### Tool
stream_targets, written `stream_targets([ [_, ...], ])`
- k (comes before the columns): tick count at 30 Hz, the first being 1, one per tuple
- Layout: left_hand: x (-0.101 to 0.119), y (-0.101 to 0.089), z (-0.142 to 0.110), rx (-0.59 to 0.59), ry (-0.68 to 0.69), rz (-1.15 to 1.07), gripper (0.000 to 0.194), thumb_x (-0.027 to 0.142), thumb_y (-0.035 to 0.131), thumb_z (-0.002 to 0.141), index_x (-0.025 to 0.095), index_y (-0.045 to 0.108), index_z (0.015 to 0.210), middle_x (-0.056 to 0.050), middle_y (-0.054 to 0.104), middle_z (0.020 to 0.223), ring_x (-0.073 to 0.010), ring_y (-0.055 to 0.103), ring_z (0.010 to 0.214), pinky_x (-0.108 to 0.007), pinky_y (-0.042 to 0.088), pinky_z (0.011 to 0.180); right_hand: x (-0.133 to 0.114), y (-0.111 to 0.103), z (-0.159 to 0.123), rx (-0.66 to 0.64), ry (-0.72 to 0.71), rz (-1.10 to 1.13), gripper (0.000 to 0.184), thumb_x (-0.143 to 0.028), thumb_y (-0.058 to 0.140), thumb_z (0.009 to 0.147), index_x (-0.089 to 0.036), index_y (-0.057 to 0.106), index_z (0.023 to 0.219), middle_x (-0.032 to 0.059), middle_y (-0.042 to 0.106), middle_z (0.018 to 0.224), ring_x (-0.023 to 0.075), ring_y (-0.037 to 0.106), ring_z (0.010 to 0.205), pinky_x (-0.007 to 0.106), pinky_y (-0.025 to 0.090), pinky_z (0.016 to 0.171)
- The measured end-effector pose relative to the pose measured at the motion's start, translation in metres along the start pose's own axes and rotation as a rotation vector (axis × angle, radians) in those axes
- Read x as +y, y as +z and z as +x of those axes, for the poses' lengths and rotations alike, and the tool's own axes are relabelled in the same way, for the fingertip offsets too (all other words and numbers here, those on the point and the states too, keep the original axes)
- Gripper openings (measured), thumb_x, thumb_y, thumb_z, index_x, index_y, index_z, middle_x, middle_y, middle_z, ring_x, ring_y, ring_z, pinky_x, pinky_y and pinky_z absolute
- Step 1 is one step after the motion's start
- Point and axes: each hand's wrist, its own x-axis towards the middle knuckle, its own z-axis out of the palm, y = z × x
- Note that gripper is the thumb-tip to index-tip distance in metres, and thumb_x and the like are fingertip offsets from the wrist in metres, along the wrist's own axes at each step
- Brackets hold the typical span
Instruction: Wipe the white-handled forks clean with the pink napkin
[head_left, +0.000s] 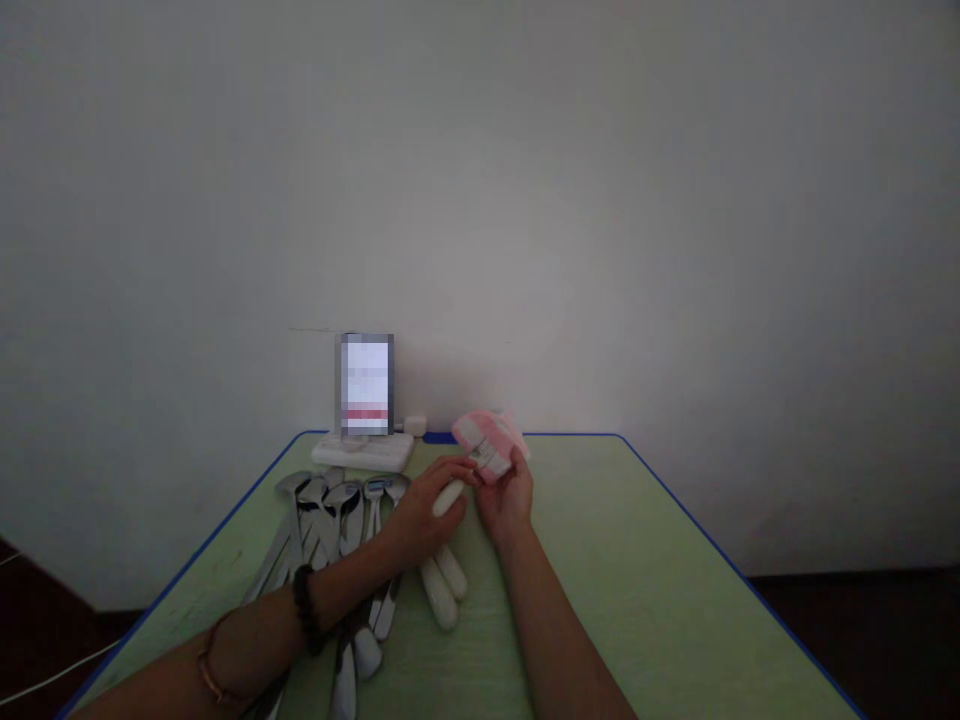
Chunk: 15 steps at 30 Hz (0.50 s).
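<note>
- The person's left hand grips a white-handled utensil, fingers and thumb closed about its handle; the far end, at the cloth, cannot be made out.
- The right hand is closed on a pink-and-white checked cloth, held bunched above the table near its far edge, just beside the left fingertips.
- The utensil is over the middle of the green table, its handle angled down toward the person.
- Two more white handles lie on the tabletop below the left hand.
- Left of these, metal utensils with rounded heads lie in an overlapping pile, partly hidden by the left forearm, which wears a dark beaded bracelet and a thin bangle.
- Behind the pile, a device with a lit, blurred screen stands upright on a white base; a white block is just beside it.
</note>
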Motion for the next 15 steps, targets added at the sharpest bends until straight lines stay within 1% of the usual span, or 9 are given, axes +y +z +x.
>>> stream_targets([
  [3, 0.001, -0.0004, -0.0005, -0.005, -0.01, 0.001, 0.026, 0.002, 0.047, 0.075, 0.02, 0.056, 0.091, -0.008, 0.06, 0.11, -0.0197, 0.054, 0.108, -0.039, 0.04, 0.099, 0.0004, -0.0056, 0.0044, 0.003, -0.03, 0.016, 0.023, -0.031, 0.044, 0.084, -0.019, 0.062, 0.093, 0.0009, 0.071, 0.079, 0.0142, 0.064, 0.066, 0.029, 0.053, 0.061],
  [6, 0.0016, -0.0007, -0.0009, -0.004, -0.022, 0.0, 0.025, 0.002, 0.047, 0.075, 0.02, 0.056, 0.09, -0.008, 0.06, 0.109, -0.0199, 0.055, 0.108, -0.039, 0.041, 0.098, -0.0001, -0.0075, 0.0061, 0.016, -0.049, 0.05, 0.023, -0.03, 0.044, 0.084, -0.019, 0.061, 0.093, 0.0006, 0.071, 0.08, 0.0139, 0.065, 0.068, 0.029, 0.053, 0.062],
  [9, 0.0014, -0.0006, -0.0007, 0.003, -0.019, 0.002, 0.026, 0.002, 0.047, 0.074, 0.02, 0.056, 0.09, -0.008, 0.06, 0.109, -0.02, 0.055, 0.107, -0.039, 0.041, 0.098, -0.0012, -0.0053, 0.0045, 0.026, -0.046, 0.074, 0.023, -0.029, 0.044, 0.084, -0.019, 0.061, 0.095, 0.0011, 0.071, 0.082, 0.0134, 0.065, 0.07, 0.028, 0.053, 0.064],
  [15, 0.0006, -0.0009, 0.0002, 0.022, 0.003, 0.003, 0.024, 0.003, 0.047, 0.075, 0.019, 0.056, 0.09, -0.008, 0.061, 0.108, -0.0198, 0.055, 0.107, -0.037, 0.042, 0.097, -0.0026, 0.0008, -0.0006, -0.005, 0.001, 0.03, 0.025, -0.031, 0.045, 0.085, -0.017, 0.061, 0.097, 0.003, 0.071, 0.084, 0.0152, 0.065, 0.072, 0.03, 0.053, 0.065],
])
